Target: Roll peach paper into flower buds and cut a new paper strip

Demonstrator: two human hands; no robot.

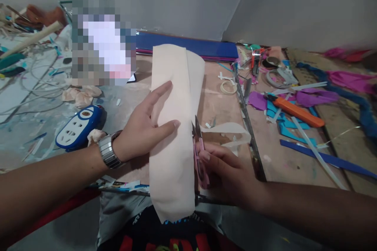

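A long cream-coloured folded sheet, paper or thin foam, lies across the work surface, and its near end hangs over the front edge. My left hand steadies it, thumb and index finger on top; the other fingers are mostly hidden. Against the sheet's right edge, my right hand grips a pair of scissors with pink handles. Their slightly parted dark blades point away from me, at that edge. A thin pale cut strip curls to the right of the blades.
To the left are a blue-and-white power strip and crumpled cream scraps. A blue flat case lies at the back. On the right are a tape roll, an orange utility knife, a glue stick and coloured scraps.
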